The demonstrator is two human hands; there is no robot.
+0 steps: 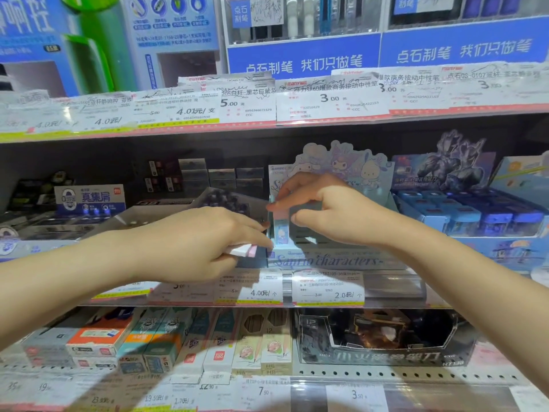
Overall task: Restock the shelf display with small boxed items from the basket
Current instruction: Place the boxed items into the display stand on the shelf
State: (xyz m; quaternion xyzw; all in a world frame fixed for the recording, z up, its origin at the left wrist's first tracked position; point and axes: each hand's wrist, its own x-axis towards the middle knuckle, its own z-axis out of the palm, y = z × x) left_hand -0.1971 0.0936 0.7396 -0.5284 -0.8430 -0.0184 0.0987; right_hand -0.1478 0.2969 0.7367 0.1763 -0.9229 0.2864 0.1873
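Now both hands pinch small boxes: left hand (pixel 202 245) pink-white box (pixel 242 250), right hand (pixel 332 209) pastel-blue box (pixel 280 228).

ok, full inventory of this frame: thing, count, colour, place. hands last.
character display box: one, pale blue, middle shelf, centre
small box: one, blue, upright in the display box's left slot
small boxes: pink and white, count unclear, in left hand
blue display tray: one, blue, middle shelf, right
eraser display: one, white and blue, middle shelf, left
pencil boxes: several, mixed colours, bottom shelf, left
black display carton: one, bottom shelf, right
price tags: many, white, along shelf edges
left hand: holds the pink and white boxes
right hand: fingers in the display box, pinching something; unclear what
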